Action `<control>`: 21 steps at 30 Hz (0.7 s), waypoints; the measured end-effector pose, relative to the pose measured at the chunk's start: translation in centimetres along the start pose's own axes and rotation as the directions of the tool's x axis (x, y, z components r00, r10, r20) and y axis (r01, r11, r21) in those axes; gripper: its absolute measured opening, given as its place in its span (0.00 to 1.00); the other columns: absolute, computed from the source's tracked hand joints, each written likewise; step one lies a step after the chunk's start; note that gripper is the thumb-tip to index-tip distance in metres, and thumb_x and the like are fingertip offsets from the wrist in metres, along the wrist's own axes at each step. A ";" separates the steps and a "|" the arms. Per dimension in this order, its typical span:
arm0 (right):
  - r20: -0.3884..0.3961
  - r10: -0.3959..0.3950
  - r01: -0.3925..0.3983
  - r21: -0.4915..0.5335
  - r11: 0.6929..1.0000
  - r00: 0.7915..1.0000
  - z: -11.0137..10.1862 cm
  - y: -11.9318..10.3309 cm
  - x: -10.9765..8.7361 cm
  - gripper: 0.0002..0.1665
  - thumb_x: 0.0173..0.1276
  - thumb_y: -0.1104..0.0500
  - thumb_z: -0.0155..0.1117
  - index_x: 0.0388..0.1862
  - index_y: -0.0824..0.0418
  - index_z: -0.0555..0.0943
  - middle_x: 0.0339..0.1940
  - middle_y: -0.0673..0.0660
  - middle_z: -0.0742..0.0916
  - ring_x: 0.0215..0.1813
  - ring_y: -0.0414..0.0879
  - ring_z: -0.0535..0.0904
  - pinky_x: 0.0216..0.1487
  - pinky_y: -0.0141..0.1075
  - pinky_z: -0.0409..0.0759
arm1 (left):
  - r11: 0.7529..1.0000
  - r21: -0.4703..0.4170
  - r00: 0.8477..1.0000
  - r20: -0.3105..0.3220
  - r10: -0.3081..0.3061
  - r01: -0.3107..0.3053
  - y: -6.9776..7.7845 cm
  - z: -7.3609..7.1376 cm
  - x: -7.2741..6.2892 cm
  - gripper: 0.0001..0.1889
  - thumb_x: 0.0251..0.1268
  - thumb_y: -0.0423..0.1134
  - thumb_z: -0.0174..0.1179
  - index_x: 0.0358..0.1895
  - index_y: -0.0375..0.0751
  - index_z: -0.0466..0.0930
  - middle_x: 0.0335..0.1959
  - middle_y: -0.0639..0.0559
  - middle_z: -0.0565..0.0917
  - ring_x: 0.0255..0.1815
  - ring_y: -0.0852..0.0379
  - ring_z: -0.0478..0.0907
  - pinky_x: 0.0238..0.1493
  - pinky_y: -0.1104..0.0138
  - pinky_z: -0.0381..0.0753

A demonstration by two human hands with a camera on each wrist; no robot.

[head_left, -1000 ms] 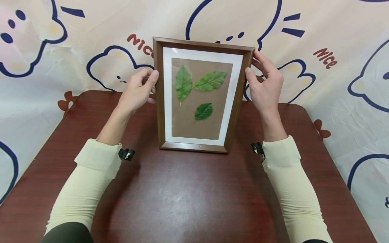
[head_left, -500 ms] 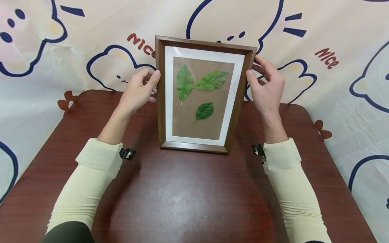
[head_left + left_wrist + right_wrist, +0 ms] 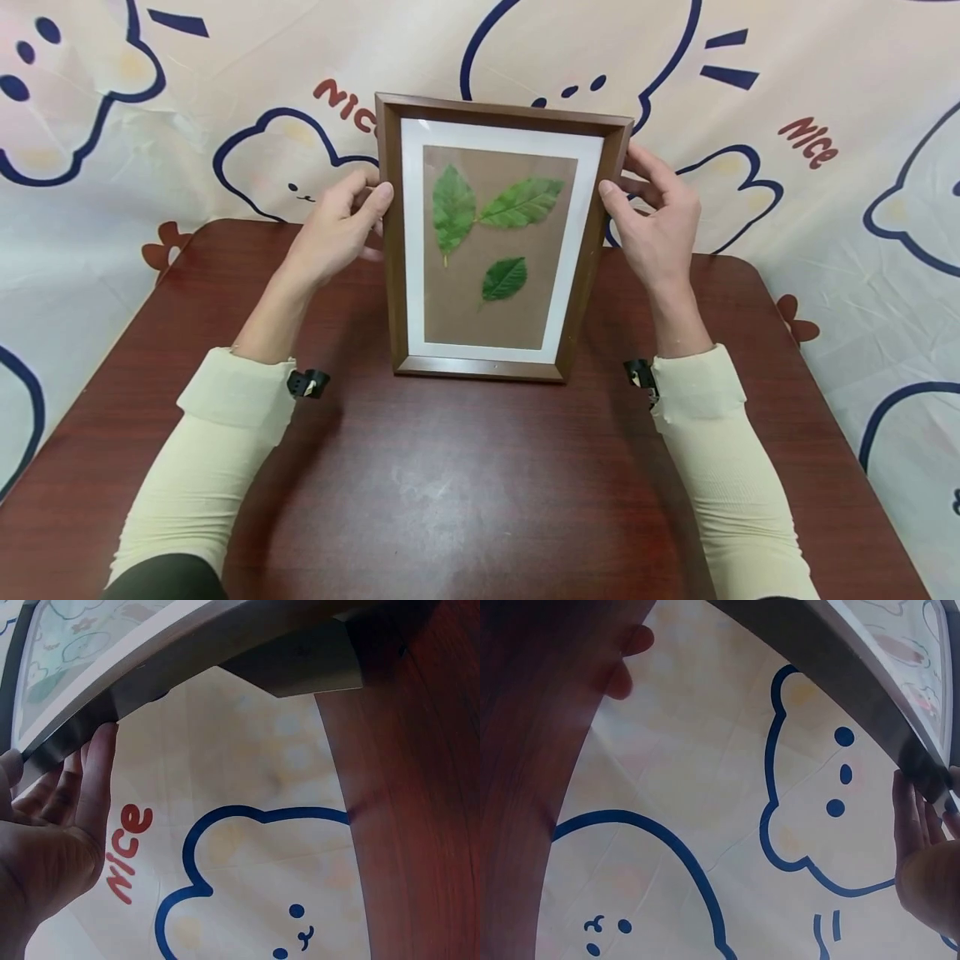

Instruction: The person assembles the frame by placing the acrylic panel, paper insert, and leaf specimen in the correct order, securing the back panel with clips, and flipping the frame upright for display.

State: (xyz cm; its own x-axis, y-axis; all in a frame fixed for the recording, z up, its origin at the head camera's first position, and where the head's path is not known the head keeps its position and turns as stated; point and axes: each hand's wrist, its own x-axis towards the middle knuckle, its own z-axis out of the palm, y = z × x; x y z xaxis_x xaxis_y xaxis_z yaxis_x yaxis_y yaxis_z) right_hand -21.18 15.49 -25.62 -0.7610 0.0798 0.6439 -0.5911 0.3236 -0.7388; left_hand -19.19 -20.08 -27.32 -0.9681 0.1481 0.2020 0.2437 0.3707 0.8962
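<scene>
A brown picture frame (image 3: 480,367) stands nearly upright on the table, tilted back a little. Behind its glass, inside a white mat, are three green leaves on a brown backing. My left hand (image 3: 337,221) grips the frame's left side, thumb on the front edge and fingers behind. On the opposite side my right hand (image 3: 656,221) holds the upper right edge the same way. In the left wrist view, fingers (image 3: 96,769) reach the frame's back edge, and a flat support piece (image 3: 300,664) sticks out behind it. The right wrist view shows fingers (image 3: 909,814) at the frame's other side.
The dark red-brown wooden table (image 3: 450,500) runs under both forearms. Right behind its far edge hangs a pale curtain (image 3: 247,67) printed with blue-outlined cartoon figures and the word "Nice". A small black strap device (image 3: 309,383) sits at the left wrist, another (image 3: 640,375) at the right.
The frame shifted slightly right, then back left and slightly down in the head view, with both hands still holding it. My right thumb moved a little left and lower on its edge.
</scene>
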 end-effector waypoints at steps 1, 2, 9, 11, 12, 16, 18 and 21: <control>0.003 -0.011 0.011 0.000 1.000 1.000 -0.1 0.2 0.0 0.25 0.67 0.67 0.68 0.64 0.61 0.82 0.55 0.59 0.87 0.48 0.48 0.87 0.47 0.32 0.86 | 1.000 0.007 1.000 0.005 0.006 -0.006 0.0 0.0 0.0 0.19 0.81 0.53 0.48 0.57 0.41 0.70 0.37 0.42 0.73 0.39 0.49 0.73 0.30 0.61 0.89; 0.006 -0.024 0.024 0.000 1.000 1.000 -0.1 0.3 -0.1 0.25 0.67 0.67 0.68 0.64 0.62 0.82 0.55 0.59 0.87 0.48 0.48 0.87 0.46 0.32 0.86 | 1.000 0.011 1.000 0.010 0.011 -0.011 0.0 0.0 0.0 0.19 0.81 0.53 0.48 0.57 0.41 0.70 0.36 0.42 0.73 0.38 0.50 0.73 0.29 0.61 0.89; 0.013 0.005 -0.005 0.002 1.000 1.000 -0.2 0.2 -0.1 0.24 0.67 0.66 0.69 0.63 0.62 0.83 0.55 0.59 0.87 0.48 0.47 0.87 0.45 0.30 0.86 | 1.000 -0.019 1.000 0.010 0.000 0.000 -0.2 -0.1 -0.4 0.17 0.80 0.54 0.49 0.53 0.43 0.71 0.36 0.42 0.73 0.40 0.48 0.75 0.32 0.60 0.89; 0.017 0.019 -0.019 0.004 1.000 1.000 -0.2 0.2 -0.2 0.24 0.67 0.65 0.69 0.62 0.62 0.83 0.55 0.60 0.87 0.48 0.46 0.87 0.45 0.29 0.85 | 1.000 -0.027 1.000 0.010 -0.004 0.005 -0.4 -0.2 -0.4 0.18 0.79 0.54 0.50 0.53 0.43 0.72 0.37 0.42 0.74 0.41 0.46 0.76 0.33 0.59 0.89; 0.019 0.022 -0.022 0.005 1.000 1.000 -0.2 0.2 -0.2 0.24 0.67 0.65 0.69 0.62 0.62 0.83 0.55 0.60 0.87 0.48 0.46 0.87 0.45 0.29 0.85 | 1.000 -0.030 1.000 0.010 -0.006 0.007 -0.4 -0.3 -0.4 0.19 0.79 0.55 0.50 0.54 0.42 0.72 0.38 0.42 0.74 0.41 0.46 0.76 0.33 0.58 0.89; 0.028 0.031 -0.032 0.022 0.999 0.999 -0.2 0.3 -0.2 0.23 0.66 0.65 0.69 0.61 0.63 0.83 0.54 0.61 0.87 0.48 0.46 0.87 0.45 0.30 0.86 | 0.999 -0.036 1.000 0.006 -0.013 0.014 -0.5 -0.5 -0.4 0.23 0.78 0.55 0.52 0.59 0.39 0.73 0.45 0.42 0.77 0.42 0.47 0.77 0.35 0.60 0.89; 0.030 0.033 -0.034 0.029 0.999 0.999 -0.2 0.4 -0.3 0.23 0.67 0.65 0.69 0.61 0.64 0.83 0.54 0.61 0.87 0.47 0.45 0.87 0.45 0.30 0.86 | 0.999 -0.037 1.000 0.002 -0.019 0.019 -0.5 -0.7 -0.4 0.24 0.78 0.55 0.52 0.61 0.38 0.73 0.49 0.42 0.78 0.43 0.49 0.78 0.36 0.61 0.89; 0.025 0.039 -0.040 0.043 0.998 0.999 -0.3 0.6 -0.3 0.23 0.67 0.65 0.68 0.61 0.64 0.83 0.54 0.61 0.87 0.47 0.45 0.86 0.44 0.29 0.86 | 0.999 -0.038 1.000 -0.007 -0.019 0.018 -0.5 -0.8 -0.4 0.25 0.77 0.56 0.53 0.62 0.38 0.73 0.52 0.42 0.79 0.43 0.49 0.80 0.37 0.60 0.89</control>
State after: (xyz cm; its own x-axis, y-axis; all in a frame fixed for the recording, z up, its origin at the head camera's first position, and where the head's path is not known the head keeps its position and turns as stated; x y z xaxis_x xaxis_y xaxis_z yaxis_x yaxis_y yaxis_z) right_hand -21.22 15.90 -26.19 -0.7898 0.0687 0.6095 -0.5713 0.2789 -0.7719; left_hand -18.98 -21.03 -27.56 -0.9729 0.1351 0.1879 0.2235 0.3383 0.9141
